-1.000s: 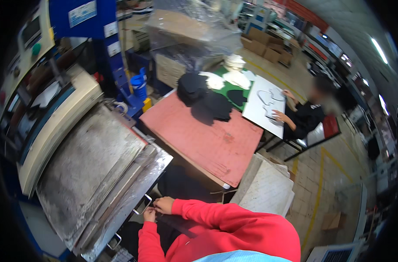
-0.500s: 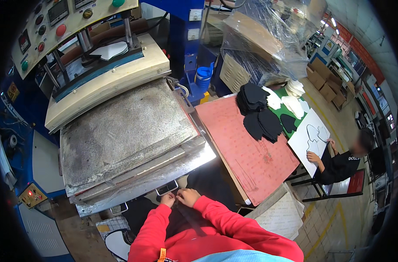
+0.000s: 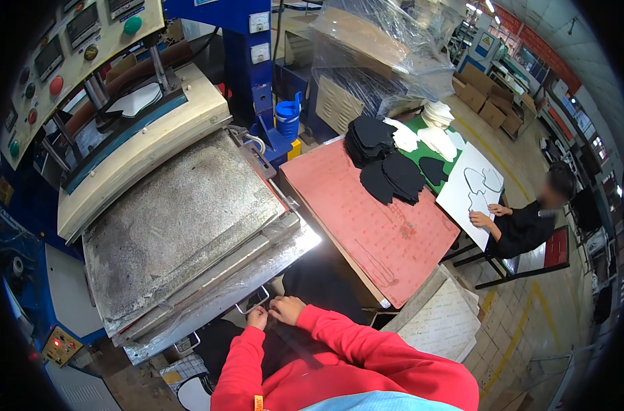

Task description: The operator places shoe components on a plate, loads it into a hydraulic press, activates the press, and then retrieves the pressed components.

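Observation:
My left hand [image 3: 258,318] and my right hand [image 3: 288,309] are close together in front of my dark-clothed lap, fingertips curled and nearly touching. Whatever the fingers pinch, if anything, is too small or hidden to make out. Just beyond them, a metal loop handle [image 3: 253,301] juts from the front edge of a silvery metal tray [image 3: 216,305]. On that tray rests a thick, worn grey plate [image 3: 182,219], part of a heat press [image 3: 147,147] with a cream-coloured block behind it. Neither hand clearly touches the handle.
To the right, a table with a pink-red top [image 3: 366,219] bears stacked black cut pieces [image 3: 392,179] and white pieces [image 3: 438,142]. Beyond it, a co-worker [image 3: 527,226] sits with hands on a white board [image 3: 466,198]. Large sheets [image 3: 438,318] lie by the table's near end.
The view has turned a little, so the press and table sit farther left. My hands stay together by the handle. The co-worker's hands remain on the white board.

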Demonstrator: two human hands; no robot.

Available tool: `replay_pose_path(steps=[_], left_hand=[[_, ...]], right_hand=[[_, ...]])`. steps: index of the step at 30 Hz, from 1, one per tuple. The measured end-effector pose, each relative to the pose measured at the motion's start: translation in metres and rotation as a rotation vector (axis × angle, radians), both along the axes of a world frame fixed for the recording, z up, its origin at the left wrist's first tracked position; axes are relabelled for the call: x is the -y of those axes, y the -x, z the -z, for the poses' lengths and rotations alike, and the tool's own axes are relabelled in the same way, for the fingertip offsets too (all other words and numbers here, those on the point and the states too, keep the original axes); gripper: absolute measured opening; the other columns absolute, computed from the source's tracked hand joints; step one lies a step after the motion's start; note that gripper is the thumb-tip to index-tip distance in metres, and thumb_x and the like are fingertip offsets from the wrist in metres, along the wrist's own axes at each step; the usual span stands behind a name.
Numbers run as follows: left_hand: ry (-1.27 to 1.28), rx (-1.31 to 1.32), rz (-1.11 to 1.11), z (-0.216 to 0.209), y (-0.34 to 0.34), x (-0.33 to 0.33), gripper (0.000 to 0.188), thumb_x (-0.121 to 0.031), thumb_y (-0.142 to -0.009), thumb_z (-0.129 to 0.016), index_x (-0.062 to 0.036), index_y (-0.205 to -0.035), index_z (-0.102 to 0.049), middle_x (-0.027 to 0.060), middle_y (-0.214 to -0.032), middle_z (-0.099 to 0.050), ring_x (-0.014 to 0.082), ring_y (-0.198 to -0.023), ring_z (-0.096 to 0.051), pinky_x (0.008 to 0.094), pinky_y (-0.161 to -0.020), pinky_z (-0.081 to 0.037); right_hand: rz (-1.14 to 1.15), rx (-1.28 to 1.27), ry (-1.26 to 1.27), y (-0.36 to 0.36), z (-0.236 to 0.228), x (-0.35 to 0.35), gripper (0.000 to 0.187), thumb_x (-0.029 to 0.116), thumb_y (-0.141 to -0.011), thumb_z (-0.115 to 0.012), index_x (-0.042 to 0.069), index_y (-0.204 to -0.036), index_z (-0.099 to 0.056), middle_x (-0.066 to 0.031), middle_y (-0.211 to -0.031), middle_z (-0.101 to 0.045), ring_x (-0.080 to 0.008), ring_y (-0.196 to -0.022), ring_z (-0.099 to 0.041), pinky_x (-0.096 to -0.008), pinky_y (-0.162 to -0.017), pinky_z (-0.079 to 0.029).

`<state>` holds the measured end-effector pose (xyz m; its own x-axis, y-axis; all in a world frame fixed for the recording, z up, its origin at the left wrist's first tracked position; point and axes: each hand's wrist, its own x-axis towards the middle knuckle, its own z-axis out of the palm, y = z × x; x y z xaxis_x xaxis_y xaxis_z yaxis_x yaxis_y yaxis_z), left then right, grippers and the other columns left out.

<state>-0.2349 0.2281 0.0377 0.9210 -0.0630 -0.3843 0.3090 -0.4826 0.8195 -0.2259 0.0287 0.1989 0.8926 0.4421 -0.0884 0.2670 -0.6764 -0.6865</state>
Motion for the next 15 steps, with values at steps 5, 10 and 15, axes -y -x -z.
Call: replay_pose_path(steps=[5, 10, 15], left_hand=[[0.085, -0.138, -0.134, -0.008, 0.0, -0.001, 0.005, -0.003, -0.084, -0.05, -0.0059, -0.081, -0.051, 0.0046, -0.069, -0.057, 0.015, -0.059, -0.057, 0.0303, -0.047, -0.05], [0.112, -0.151, -0.08, -0.011, -0.002, -0.004, 0.006, 0.0, -0.088, -0.046, -0.0055, -0.086, -0.047, 0.0071, -0.073, -0.059, 0.0166, -0.062, -0.061, 0.0326, -0.048, -0.054], [0.21, -0.158, -0.025, -0.025, -0.002, -0.002, 0.005, -0.003, -0.089, -0.048, -0.0063, -0.087, -0.046, 0.0063, -0.074, -0.057, 0.0159, -0.061, -0.06, 0.0311, -0.046, -0.052]], right_hand=[[-0.001, 0.063, -0.076, 0.0, -0.001, 0.0, 0.024, 0.029, -0.084, -0.059, 0.006, -0.089, -0.063, -0.0138, -0.089, -0.062, -0.035, -0.079, -0.064, -0.0451, -0.069, -0.052], [0.016, 0.082, -0.102, 0.001, -0.003, -0.001, 0.026, 0.026, -0.08, -0.059, 0.002, -0.085, -0.063, -0.0171, -0.086, -0.063, -0.0352, -0.08, -0.064, -0.044, -0.071, -0.052], [0.025, 0.025, -0.017, 0.001, 0.001, -0.002, 0.024, 0.028, -0.081, -0.059, 0.004, -0.086, -0.063, -0.015, -0.085, -0.062, -0.0345, -0.079, -0.063, -0.0448, -0.07, -0.051]])
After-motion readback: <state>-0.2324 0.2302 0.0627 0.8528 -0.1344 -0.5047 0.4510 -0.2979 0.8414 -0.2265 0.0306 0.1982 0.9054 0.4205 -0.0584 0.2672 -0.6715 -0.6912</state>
